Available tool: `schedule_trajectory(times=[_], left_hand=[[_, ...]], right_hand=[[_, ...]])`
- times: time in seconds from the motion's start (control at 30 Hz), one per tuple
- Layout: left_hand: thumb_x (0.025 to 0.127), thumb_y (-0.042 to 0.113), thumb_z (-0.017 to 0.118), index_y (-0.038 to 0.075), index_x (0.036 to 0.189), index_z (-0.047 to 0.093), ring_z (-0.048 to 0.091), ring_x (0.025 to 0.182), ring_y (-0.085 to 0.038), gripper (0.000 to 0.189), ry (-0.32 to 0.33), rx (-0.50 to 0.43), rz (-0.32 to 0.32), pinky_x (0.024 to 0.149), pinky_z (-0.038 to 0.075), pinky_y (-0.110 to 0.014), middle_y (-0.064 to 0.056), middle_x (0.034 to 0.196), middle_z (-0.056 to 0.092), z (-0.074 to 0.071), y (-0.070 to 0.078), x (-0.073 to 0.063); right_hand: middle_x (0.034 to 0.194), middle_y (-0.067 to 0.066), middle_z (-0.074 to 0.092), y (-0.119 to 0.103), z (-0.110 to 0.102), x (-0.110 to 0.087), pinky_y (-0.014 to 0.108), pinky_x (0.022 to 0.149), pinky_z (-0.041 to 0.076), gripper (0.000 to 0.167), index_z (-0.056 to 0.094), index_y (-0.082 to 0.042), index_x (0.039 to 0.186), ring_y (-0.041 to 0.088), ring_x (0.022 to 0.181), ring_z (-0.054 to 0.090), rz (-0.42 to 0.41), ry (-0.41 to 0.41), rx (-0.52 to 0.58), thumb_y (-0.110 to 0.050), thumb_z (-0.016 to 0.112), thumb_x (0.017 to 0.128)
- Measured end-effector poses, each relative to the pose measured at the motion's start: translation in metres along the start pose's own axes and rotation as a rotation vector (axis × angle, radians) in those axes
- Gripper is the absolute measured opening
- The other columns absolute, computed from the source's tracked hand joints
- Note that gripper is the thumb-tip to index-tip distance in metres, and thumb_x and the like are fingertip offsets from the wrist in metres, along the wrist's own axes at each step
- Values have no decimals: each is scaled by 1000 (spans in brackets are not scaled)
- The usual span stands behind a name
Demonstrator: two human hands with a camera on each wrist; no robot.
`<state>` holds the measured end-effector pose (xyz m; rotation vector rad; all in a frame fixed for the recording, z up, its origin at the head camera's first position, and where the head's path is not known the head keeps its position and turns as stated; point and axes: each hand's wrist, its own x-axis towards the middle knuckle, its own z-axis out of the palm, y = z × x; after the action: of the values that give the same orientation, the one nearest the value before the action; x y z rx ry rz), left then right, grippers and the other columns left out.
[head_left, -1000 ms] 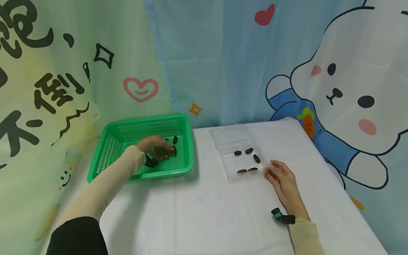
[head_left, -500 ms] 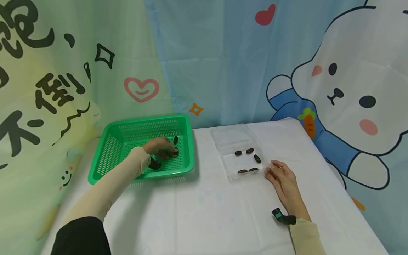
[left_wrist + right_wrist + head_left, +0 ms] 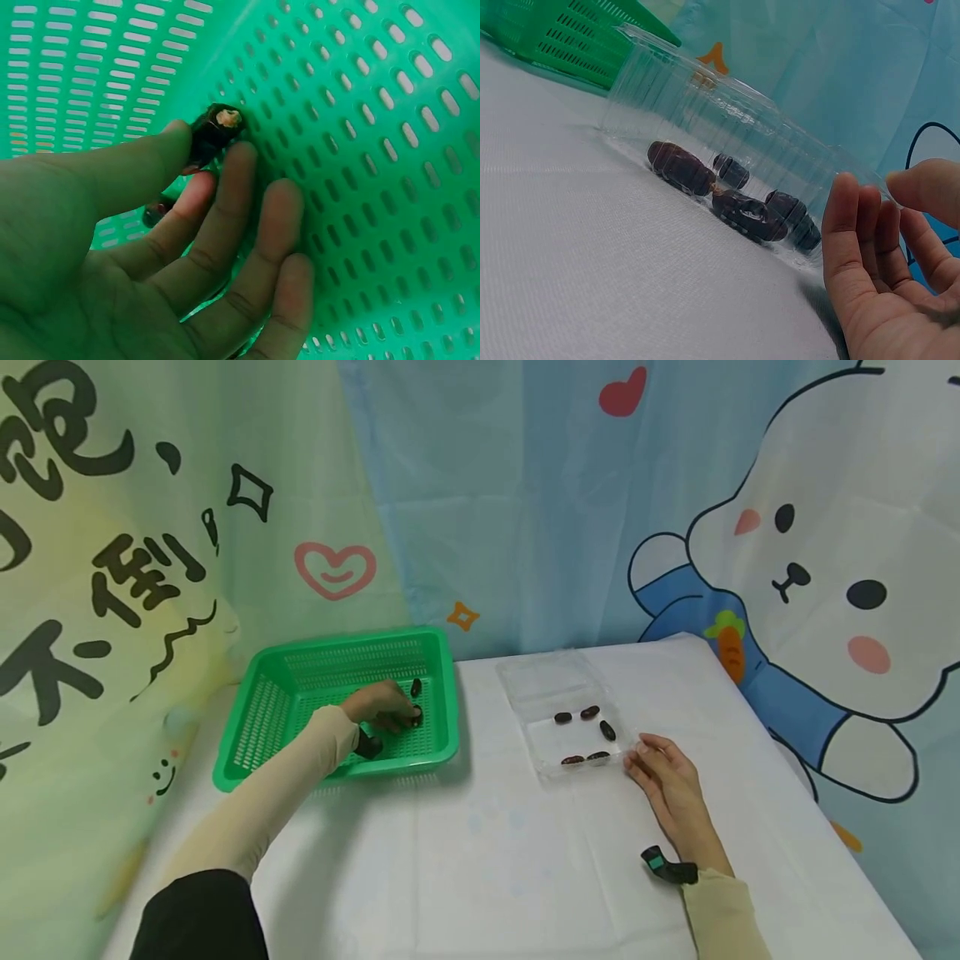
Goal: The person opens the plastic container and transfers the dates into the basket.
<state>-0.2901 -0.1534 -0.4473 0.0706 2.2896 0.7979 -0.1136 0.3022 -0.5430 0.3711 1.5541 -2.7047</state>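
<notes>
Inside the green plastic basket [image 3: 258, 693], my left hand [image 3: 378, 703] pinches a dark brown date [image 3: 217, 131] between thumb and fingertips, its pale stem end showing in the left wrist view. Another date [image 3: 416, 687] lies in the basket just beyond the fingers. To the right stands a clear plastic box [image 3: 542, 745] with its lid folded back, several dates [image 3: 607, 730] spread on its bottom. My right hand [image 3: 671, 785] pinches the near right corner of that box's rim between thumb and fingers, as the right wrist view [image 3: 892, 270] also has it.
A white cloth [image 3: 480, 877] covers the table under basket and box. Behind it hangs a printed curtain [image 3: 480, 510] that meets the table's back edge. The basket's raised walls surround the left hand.
My left hand has shifted slightly right inside the basket, its fingers on a date there. The right hand still holds the box's corner, and the dates in the box lie as before.
</notes>
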Motion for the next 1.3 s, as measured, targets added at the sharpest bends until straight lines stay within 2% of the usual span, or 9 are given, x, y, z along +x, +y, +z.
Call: schedule_trajectory(times=[0.2,0.3,0.4,0.5,0.67,0.77,0.9,1.03,1.3], left_hand=[[104,24,64,6,81,69,61,70,-19,30,12,18,21,73,55,-37,-4,77,64,0,1,-4],[104,20,62,6,76,60,52,66,-19,32,15,58,43,72,55,-39,-5,71,53,-2,3,-9],[104,17,62,-1,95,73,66,78,-24,23,50,110,96,80,61,-42,-14,88,68,-7,5,-16],[104,16,61,-5,120,74,73,93,-36,30,92,173,149,81,62,-45,-25,111,73,-13,8,-24],[105,21,61,-3,127,72,70,103,-39,34,201,319,183,84,59,-46,-25,129,69,-21,19,-40],[105,26,62,2,132,69,67,108,-36,37,291,342,170,88,57,-48,-21,139,65,-21,29,-51],[106,28,61,5,134,66,68,111,-36,37,375,301,199,90,57,-50,-20,135,67,-15,37,-67],[107,25,60,7,133,66,69,108,-35,33,437,196,283,88,57,-49,-19,127,71,-5,41,-88],[106,23,61,14,130,67,67,109,-31,26,474,-59,469,88,56,-46,-9,124,70,31,62,-120]], right_hand=[[113,3,65,-1,0,0,23,93,60,31,55,-8,134,11,101,69,2,-6,25,-6,63,104],[113,2,65,0,0,-2,23,93,60,29,56,-9,132,10,101,68,-7,-7,23,-6,62,104],[112,2,65,1,0,-4,23,93,60,26,59,-10,129,11,101,68,-19,-3,37,-4,61,104],[112,1,65,2,1,-5,23,93,60,24,60,-11,127,11,102,68,-21,-4,43,-4,60,105],[111,1,65,0,0,-4,23,93,60,23,60,-11,127,12,103,68,-15,-20,59,-4,58,106],[111,1,65,-3,-2,-3,22,94,59,23,61,-11,127,12,103,68,-23,-32,75,-3,58,106],[111,1,65,-4,-2,-2,22,94,59,22,62,-12,125,12,103,68,-32,-41,81,-3,58,105],[110,1,66,-2,1,-1,23,94,59,22,62,-11,126,12,102,68,-26,-34,85,-2,57,105],[110,1,65,0,2,-1,23,94,60,22,61,-12,125,12,102,68,-3,-10,94,-2,58,105]])
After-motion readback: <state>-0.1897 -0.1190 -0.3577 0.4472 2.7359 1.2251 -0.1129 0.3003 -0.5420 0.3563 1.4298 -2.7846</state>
